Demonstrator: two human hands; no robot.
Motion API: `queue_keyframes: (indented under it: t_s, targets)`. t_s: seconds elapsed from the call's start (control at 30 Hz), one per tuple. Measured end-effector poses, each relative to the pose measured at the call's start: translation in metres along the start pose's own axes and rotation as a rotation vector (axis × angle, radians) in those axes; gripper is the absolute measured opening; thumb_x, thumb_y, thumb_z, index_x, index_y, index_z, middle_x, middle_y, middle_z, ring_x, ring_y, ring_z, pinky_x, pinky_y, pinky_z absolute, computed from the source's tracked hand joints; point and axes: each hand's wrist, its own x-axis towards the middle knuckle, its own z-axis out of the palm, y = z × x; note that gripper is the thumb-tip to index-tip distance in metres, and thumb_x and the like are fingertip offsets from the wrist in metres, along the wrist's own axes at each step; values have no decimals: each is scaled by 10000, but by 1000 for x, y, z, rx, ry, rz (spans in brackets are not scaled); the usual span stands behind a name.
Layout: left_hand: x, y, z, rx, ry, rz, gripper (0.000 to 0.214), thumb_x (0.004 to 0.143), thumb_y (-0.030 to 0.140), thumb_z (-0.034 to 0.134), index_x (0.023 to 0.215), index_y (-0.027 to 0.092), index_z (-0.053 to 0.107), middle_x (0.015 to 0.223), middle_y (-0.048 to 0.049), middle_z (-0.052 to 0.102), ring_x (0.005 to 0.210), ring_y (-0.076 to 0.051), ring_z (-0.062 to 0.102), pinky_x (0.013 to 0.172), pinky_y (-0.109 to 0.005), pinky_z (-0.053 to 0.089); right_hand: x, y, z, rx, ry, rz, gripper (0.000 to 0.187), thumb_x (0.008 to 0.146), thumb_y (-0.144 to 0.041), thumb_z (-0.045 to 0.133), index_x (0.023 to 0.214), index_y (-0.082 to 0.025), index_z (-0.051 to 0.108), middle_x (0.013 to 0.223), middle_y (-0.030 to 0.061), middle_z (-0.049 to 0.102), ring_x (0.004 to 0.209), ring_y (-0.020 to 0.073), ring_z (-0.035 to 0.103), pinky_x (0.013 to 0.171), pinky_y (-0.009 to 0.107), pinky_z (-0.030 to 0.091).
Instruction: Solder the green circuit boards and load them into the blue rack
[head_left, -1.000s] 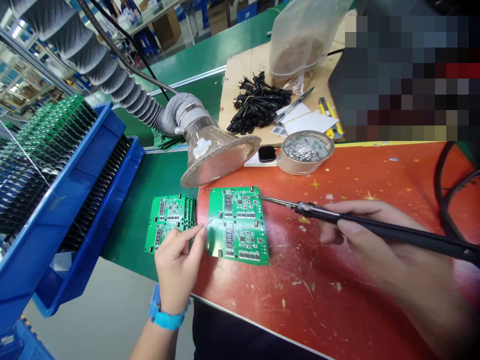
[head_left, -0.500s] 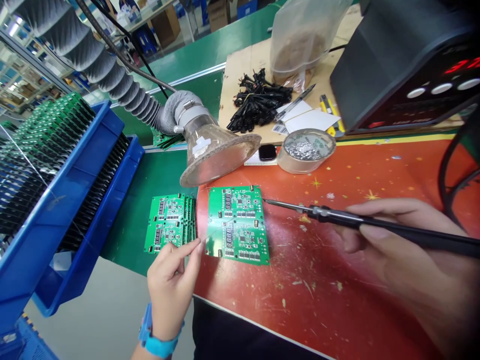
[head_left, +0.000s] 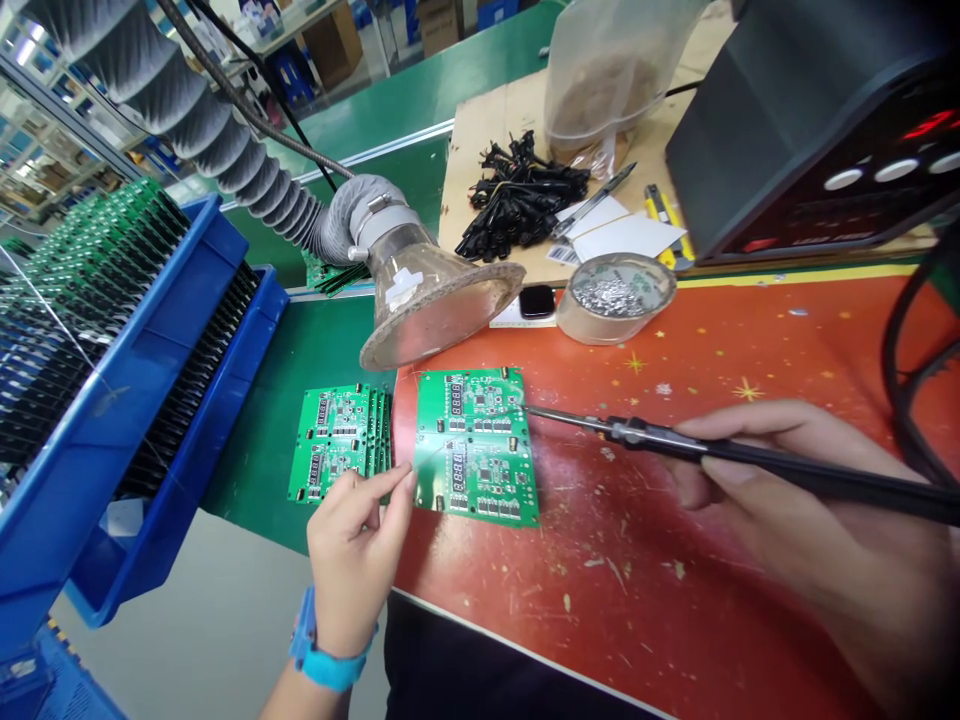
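My right hand (head_left: 772,490) grips a soldering iron (head_left: 720,450) like a pen. Its tip points left and meets the right edge of a green circuit board (head_left: 480,535) or hovers just over it; I cannot tell which. That circuit board (head_left: 431,400) lies flat on the red mat and carries two digit displays. My left hand (head_left: 364,530), with a blue wrist strap, is closed in a pinch at the board's left edge. From its fingertips a thin solder wire (head_left: 431,455) reaches over the board. Left of it leans a small stack of similar boards (head_left: 330,430).
A fume extractor hood (head_left: 435,310) hangs behind the board. Farther right are a tape roll (head_left: 615,330) holding silvery bits, black cables (head_left: 517,200), a yellow cutter (head_left: 664,220) and the soldering station (head_left: 810,150). Blue bins (head_left: 172,330) packed with boards stand at left.
The soldering iron has shifted slightly left, its tip now at the board's right edge. My left hand has moved a little right and up with the wire.
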Motion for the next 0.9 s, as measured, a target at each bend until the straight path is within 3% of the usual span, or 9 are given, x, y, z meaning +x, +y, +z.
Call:
queue_keyframes:
  t_s: [0.9]
  targets:
    - [0,6,1,9,-24,48,164,766,141,636,903,211,689,533,67,360,472,-63,354,463,-203,313,1,3,-7,10,-52,39,38,709,-281,611,725,-251,595,506,-37,546,457,126,494,466,270,357]
